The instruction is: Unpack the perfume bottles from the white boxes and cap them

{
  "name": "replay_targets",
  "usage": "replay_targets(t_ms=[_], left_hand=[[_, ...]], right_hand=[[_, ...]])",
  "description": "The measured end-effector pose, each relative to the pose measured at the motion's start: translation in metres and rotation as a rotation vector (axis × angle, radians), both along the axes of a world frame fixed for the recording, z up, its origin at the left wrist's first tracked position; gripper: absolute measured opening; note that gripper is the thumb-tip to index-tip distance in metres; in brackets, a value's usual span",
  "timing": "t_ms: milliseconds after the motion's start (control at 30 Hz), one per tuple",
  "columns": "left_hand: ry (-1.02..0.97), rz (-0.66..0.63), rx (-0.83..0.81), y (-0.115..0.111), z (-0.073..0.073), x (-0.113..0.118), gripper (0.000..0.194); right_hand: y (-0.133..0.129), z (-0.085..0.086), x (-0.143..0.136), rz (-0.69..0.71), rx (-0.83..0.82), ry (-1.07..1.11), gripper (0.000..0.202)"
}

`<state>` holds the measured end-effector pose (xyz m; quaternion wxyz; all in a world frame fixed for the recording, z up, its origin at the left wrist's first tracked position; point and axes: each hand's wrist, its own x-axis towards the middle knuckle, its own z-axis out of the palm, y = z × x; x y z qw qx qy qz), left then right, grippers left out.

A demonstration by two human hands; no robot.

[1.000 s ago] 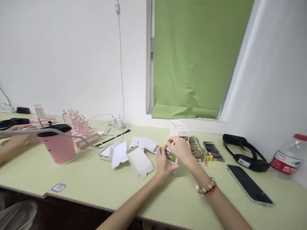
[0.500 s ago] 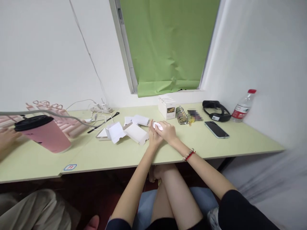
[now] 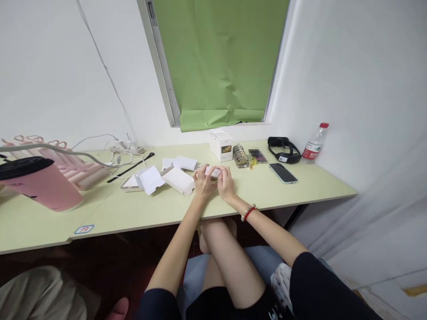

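Between my hands is a small white box with faint print, low over the table. My left hand grips its left side with bent fingers. On its right side, my right hand has its fingers closed against it. My palms hide the lower part of the box. Just left of my left hand lie opened white cartons with spread flaps. Behind my hands stands a row of white boxes, the front one bearing a dark picture. Next to it is a row of clear, patterned pieces with metal rings.
To the right are small gold pieces, a phone, a black headset and a red-capped bottle. Leftward are a black strap, cables, a pink cup and pink tubes. Another person's leg shows.
My hands, closely overlapped around the white thing before, now sit on either side of the white box. The whole scene has shifted left in view as the head turned.
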<state>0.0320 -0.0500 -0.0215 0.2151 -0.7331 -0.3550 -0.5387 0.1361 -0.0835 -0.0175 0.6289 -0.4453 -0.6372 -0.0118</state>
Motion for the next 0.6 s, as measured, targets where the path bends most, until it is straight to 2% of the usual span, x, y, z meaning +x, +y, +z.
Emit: replay_targets(t_ms=[233,333,467,600], left_hand=[[-0.023,-0.005,-0.043,-0.0052,0.0019,0.0018,0.058],[-0.058,-0.025,-0.093,-0.0081,0.0026,0.0002,0.067],[-0.106,-0.051,-0.175,-0.0096,0.0030,-0.0037,0.070],[-0.076,-0.063,-0.210,-0.0089,0.0022,-0.0052,0.073]], right_hand=[[0.0002,-0.0016,-0.0007,-0.036,0.090,0.011,0.021],[-0.0016,-0.0011,-0.0006,-0.042,0.075,-0.011,0.021],[-0.0031,-0.0020,0.0006,-0.049,0.050,-0.013,0.022],[-0.0003,-0.0034,0.0059,-0.028,-0.051,0.155,0.016]])
